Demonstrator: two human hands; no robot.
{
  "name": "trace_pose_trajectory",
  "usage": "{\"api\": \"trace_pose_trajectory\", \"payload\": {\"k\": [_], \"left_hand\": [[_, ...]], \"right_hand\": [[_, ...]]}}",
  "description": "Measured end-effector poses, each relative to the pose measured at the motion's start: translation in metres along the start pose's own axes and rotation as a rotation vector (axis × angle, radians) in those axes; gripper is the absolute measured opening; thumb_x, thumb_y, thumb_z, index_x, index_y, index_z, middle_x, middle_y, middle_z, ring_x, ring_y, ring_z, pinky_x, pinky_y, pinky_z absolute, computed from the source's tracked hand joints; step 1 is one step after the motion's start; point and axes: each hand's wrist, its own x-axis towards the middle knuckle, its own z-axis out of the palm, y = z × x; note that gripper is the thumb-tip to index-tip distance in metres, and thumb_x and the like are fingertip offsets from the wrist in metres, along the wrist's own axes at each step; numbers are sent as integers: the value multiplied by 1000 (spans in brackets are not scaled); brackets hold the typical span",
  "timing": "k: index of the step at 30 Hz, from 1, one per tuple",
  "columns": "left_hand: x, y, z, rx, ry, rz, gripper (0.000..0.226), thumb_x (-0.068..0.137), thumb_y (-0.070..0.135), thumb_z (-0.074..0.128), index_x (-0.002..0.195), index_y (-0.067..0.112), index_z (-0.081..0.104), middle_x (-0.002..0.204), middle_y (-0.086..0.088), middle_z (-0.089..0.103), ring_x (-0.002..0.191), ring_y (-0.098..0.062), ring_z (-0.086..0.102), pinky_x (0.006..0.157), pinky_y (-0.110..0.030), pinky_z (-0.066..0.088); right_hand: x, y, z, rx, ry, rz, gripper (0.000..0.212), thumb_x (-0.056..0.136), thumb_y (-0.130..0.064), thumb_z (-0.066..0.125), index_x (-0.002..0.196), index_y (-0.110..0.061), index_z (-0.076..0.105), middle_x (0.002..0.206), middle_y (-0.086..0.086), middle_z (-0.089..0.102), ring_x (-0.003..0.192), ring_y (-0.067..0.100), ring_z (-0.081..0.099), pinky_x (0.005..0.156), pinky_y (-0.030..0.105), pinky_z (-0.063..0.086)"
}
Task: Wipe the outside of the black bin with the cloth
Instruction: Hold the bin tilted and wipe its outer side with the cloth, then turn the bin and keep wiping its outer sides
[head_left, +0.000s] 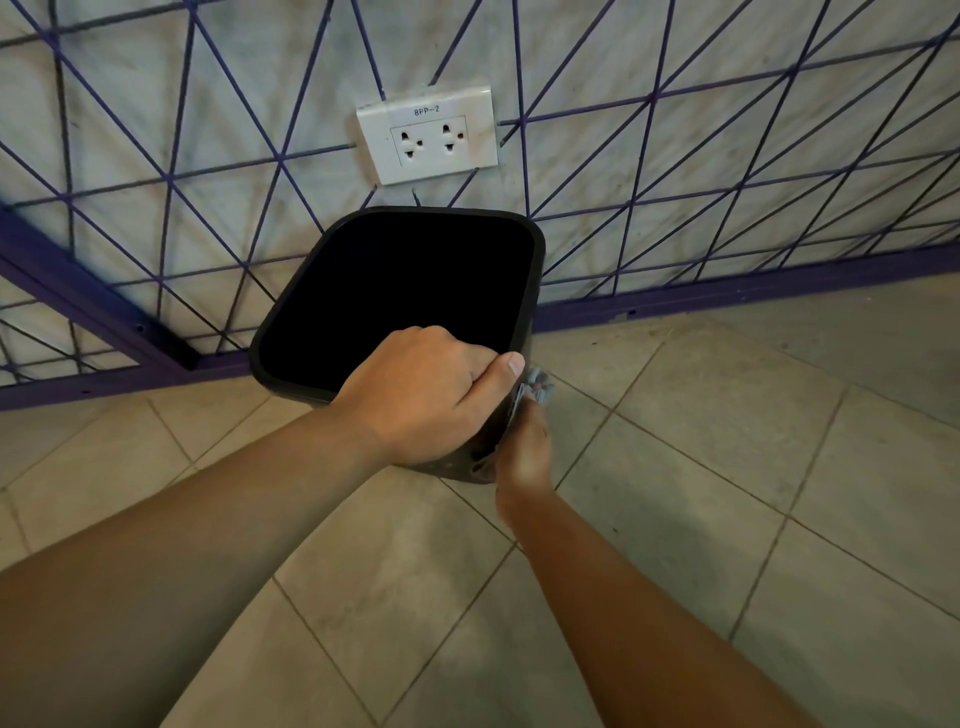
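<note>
1. Right now your left hand (421, 395) grips the near rim of the black bin (291, 306), fingers curled over the edge into the dark inside, thumb lying along the rim toward the right corner
2. Your right hand (524, 452) sits lower, against the bin's outer right side near that same corner, pressing the cloth (535, 387) onto the wall; the hand is blurred, so you cannot tell exactly how its fingers lie, though the grey cloth shows bunched above them and touching the bin
3. You have the bin standing on the tiled floor (701, 467), its open mouth facing up at you and its far edge close to the wall (130, 130)
4. Behind the bin you see pale wall covered by a purple wire grid (675, 182) with a thick purple bar along its base
5. Just above the bin's far rim a white double socket (428, 136) is set in the wall, labelled 8PP-2
6. Both your forearms reach in from the lower edge, bare
</note>
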Motion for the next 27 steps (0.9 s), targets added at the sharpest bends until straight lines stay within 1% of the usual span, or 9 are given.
{"api": "trace_pose_trajectory", "payload": {"k": [5,7,10,14,17,19,21,23,27], "left_hand": [[2,-4,0,-59,-21,8,50,100,45,31,52,32,36,44,7,44,42,-9,47,48,-25,30],[1,-5,1,-61,-15,15,49,100,46,30,53,33,36,45,7,44,42,-9,48,47,-25,31],[-1,-4,1,-43,-8,28,48,100,45,29,53,35,33,45,10,40,42,-6,45,48,-21,27],[1,-6,1,-95,-20,19,50,99,48,27,58,30,49,48,8,51,46,-7,52,50,-27,39],[1,-6,1,-61,3,29,49,100,47,27,56,30,42,47,7,48,44,-9,49,49,-30,38],[0,-4,1,-31,-6,23,52,100,47,27,53,29,37,45,6,42,42,-10,45,48,-30,34],[-1,-3,0,-31,-19,16,55,102,48,27,52,28,37,44,5,40,41,-11,44,47,-30,32],[-3,-4,-2,-46,-42,4,55,102,50,27,53,26,39,45,3,40,42,-12,44,48,-28,29],[-22,-5,-6,-23,-137,14,52,97,62,24,63,26,43,52,3,48,48,-10,50,48,-25,32]], "right_hand": [[-7,6,16,-52,21,-231,78,88,-74,39,151,-30,52,155,0,55,147,22,47,122,56,37],[-6,0,12,-62,8,-240,76,93,-73,39,152,-27,51,153,3,56,144,22,50,121,55,39],[2,-13,8,34,0,-111,59,104,-53,40,151,-20,53,147,8,61,136,23,57,119,50,44],[-2,-18,22,28,-1,-242,76,86,-72,42,149,-32,56,155,-3,56,147,17,47,123,50,36],[8,-14,18,-14,13,-220,78,88,-69,41,151,-26,54,155,4,55,146,20,49,123,50,38],[9,-18,11,1,33,-107,68,99,-57,42,151,-15,52,151,12,57,140,26,53,117,47,44],[-1,-21,-1,3,54,16,56,108,-45,39,152,-11,49,146,14,58,128,27,56,96,36,52],[-13,-16,-13,24,46,116,52,112,-39,34,153,-9,46,138,15,59,116,24,55,79,27,49],[-41,-15,-38,58,66,143,50,112,-39,35,148,-9,50,102,4,64,90,14,59,71,24,45]]}}
